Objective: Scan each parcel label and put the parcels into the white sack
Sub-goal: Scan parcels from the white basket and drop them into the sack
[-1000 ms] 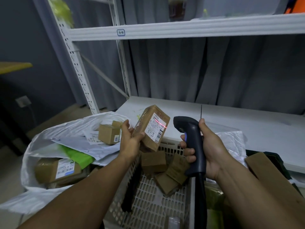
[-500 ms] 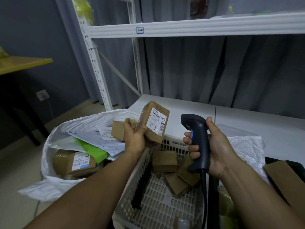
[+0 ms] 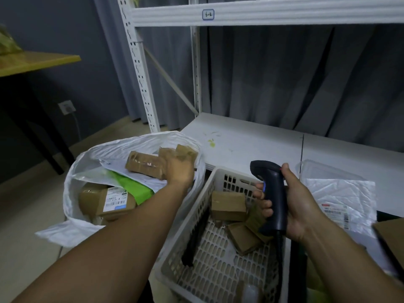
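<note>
The white sack [image 3: 140, 138] stands open on the floor at the left. My left hand [image 3: 179, 171] reaches into its mouth, fingers at the end of a brown parcel [image 3: 142, 165] that lies on the pile inside; the hand and parcel are blurred. Two more small brown boxes [image 3: 185, 152] sit just behind the hand. A bigger labelled box [image 3: 109, 200] and a green bag [image 3: 131, 186] lie lower in the sack. My right hand [image 3: 299, 204] grips the dark handheld scanner [image 3: 273, 193] upright over the white plastic basket [image 3: 196, 206], which holds several brown parcels [image 3: 228, 206].
A white mailer bag with a label [image 3: 341, 197] lies on the white shelf [image 3: 251, 141] to the right. A cardboard piece [image 3: 391, 235] juts in at the far right. The rack's upright post [image 3: 140, 68] rises behind the sack. A yellow table [image 3: 32, 62] stands at the left.
My left hand has carried the scanned parcel left and down from in front of the scanner into the sack's mouth. The scanner's red line is gone. My view has swung left.
</note>
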